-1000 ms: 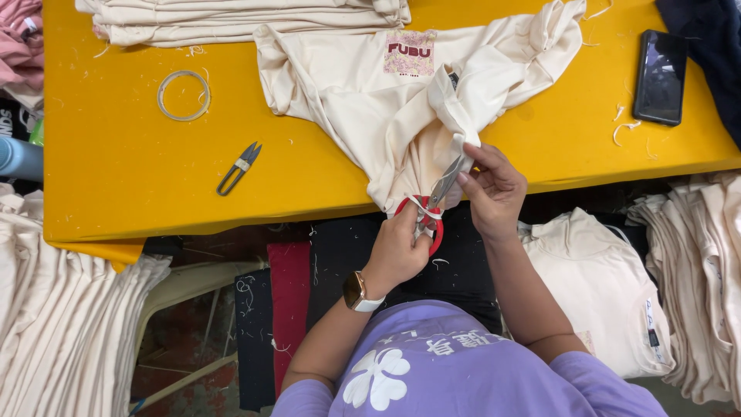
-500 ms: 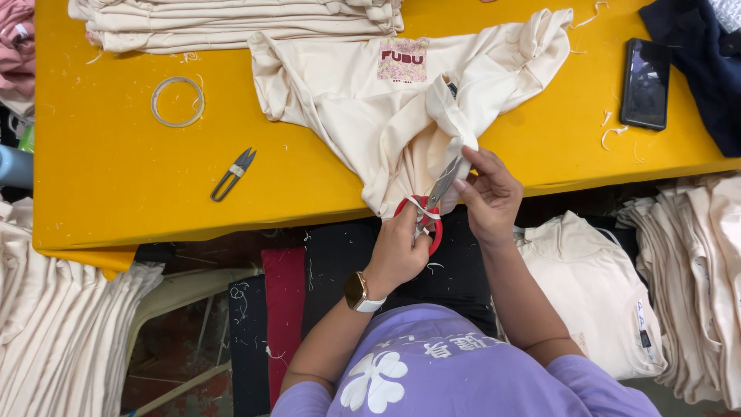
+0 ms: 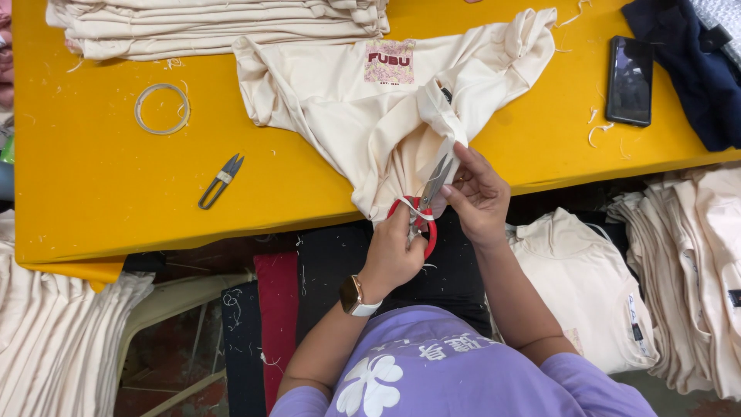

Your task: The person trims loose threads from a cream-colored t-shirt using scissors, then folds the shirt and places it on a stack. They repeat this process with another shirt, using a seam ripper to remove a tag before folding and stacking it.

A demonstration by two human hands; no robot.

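Yellow and smooth, the counter (image 3: 93, 193) is dotted with thread clippings, and against the pictures from a moment ago little differs: both hands sit where they were at its near edge, the garment shifted only slightly. From the head view, the left hand (image 3: 397, 251) has its grip closed through the red loop handles of the scissors (image 3: 423, 207), whose long axis runs up and slightly right, metal blades pointing toward the far edge, tips at the cloth. The right hand (image 3: 480, 197) pinches a fold of the cream shirt (image 3: 347, 116) beside the blades, its grip closed on the soft, wrinkled knit that spills over the near edge. Small metal thread snips (image 3: 220, 181) lie left of the shirt, a clear tape ring (image 3: 162, 108) farther left, a flat black phone (image 3: 630, 80) toward the right end, and folded cream garments (image 3: 216, 27) along the far edge.
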